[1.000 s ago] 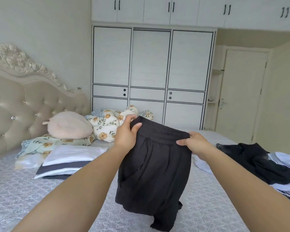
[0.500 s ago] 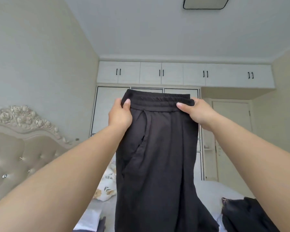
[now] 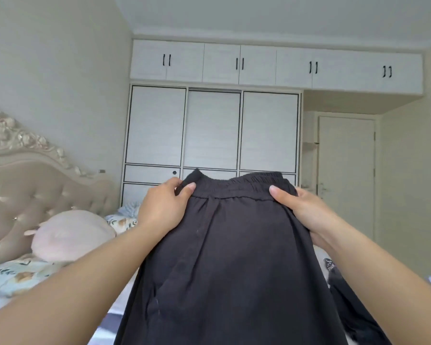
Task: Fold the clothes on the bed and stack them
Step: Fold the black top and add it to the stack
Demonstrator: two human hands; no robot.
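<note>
Above the bed, both hands hold a pair of black trousers up by the elastic waistband. The left hand pinches the waistband's left corner, thumb on the near face and fingers curled behind; the right hand grips the right corner the same way. The legs hang straight down between the forearms and run out of the bottom of the view.

Half a second ago the waistband was held high against the upper cupboards; now it sits lower, level with the wardrobe drawers, and the cloth spreads wider and flatter toward the camera. A second ago the trousers were low and bunched over the mattress. So they have been lifted, shaken out and are coming back down, which I judge to be the laying-out step before the first fold.

The remaining clothes lie as a dark heap at the right edge, though how many pieces it holds cannot be told from here. A pink cushion rests by the tufted headboard, well apart from the trousers.
</note>
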